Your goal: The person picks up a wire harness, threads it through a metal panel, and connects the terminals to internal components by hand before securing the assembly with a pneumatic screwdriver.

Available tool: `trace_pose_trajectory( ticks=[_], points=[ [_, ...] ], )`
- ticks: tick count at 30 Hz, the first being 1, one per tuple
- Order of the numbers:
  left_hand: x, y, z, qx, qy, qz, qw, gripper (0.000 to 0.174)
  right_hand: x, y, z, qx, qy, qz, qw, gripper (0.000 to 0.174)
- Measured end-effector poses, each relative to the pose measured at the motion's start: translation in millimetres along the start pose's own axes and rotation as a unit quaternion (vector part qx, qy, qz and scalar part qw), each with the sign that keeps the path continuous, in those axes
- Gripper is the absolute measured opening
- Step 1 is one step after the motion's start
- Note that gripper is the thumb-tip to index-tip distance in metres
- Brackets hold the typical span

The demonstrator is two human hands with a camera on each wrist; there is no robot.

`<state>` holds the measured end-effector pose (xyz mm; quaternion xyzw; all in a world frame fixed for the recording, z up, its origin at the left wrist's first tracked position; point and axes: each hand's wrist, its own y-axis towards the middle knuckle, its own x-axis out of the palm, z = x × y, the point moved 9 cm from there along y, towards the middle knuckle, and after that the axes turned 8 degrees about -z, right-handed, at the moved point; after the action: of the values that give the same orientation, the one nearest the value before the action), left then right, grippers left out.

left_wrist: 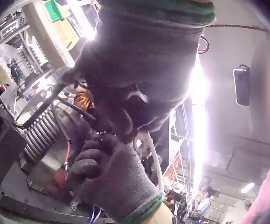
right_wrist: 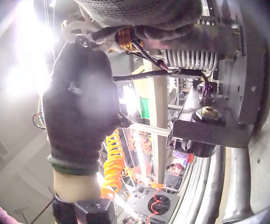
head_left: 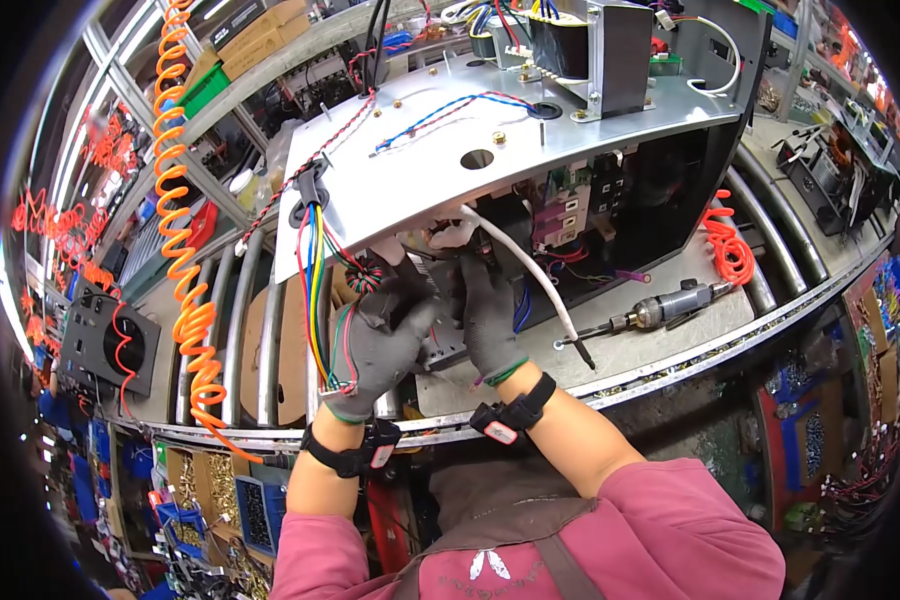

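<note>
My gloved left hand (head_left: 380, 345) is under the front edge of a metal chassis (head_left: 400, 170), its fingers bent around a black cable (right_wrist: 142, 74) that runs out of the grip. A small ring terminal (right_wrist: 81, 42) shows at its fingertips. Close beside it is my gloved right hand (head_left: 490, 325), fingers curled and meeting the left fingertips in the left wrist view; I cannot tell what they hold. A copper-wound coil (right_wrist: 124, 39) and a ribbed metal part (left_wrist: 41, 133) lie just behind the fingers. A white sleeved cable (head_left: 520, 255) hangs past the right hand.
Coloured wires (head_left: 317, 290) hang from the chassis beside the left hand. On the bench at right lies a power screwdriver (head_left: 665, 305) with an orange coiled hose (head_left: 730, 245). Another orange hose (head_left: 175, 200) hangs at left above the rollers (head_left: 235, 345). Parts bins (head_left: 210, 490) stand below.
</note>
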<state>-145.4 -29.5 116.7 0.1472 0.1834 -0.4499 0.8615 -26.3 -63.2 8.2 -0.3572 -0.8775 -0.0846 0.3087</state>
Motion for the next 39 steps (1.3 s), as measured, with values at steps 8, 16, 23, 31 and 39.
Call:
trace_pose_trajectory(
  ticks=[8, 16, 23, 31, 39],
  points=[
    [14.4, 16.1, 12.9, 0.222, 0.606, 0.213, 0.734, 0.030, 4.5, -5.5, 1.8, 0.055, -0.002, -0.022, 0.998, 0.033],
    [0.9, 20.0, 21.2, 0.241, 0.407, 0.282, 0.835, 0.020, 6.5, -5.8, -2.3, 0.018, -0.045, -0.051, 0.998, 0.037],
    [-2.3, 29.5, 21.3, 0.208, 0.229, 0.232, 0.922, 0.021, 9.3, -11.9, 4.9, 0.001, -0.058, -0.004, 0.998, 0.034],
    [4.9, 34.0, 18.5, 0.270, 0.346, 0.187, 0.879, 0.025, 3.5, -8.9, 26.3, -0.027, 0.122, 0.030, 0.992, 0.035],
    [2.5, 30.4, 23.1, 0.302, 0.365, 0.199, 0.858, 0.031, 4.9, -7.1, 13.6, -0.077, 0.014, -0.035, 0.996, 0.031]
  ],
)
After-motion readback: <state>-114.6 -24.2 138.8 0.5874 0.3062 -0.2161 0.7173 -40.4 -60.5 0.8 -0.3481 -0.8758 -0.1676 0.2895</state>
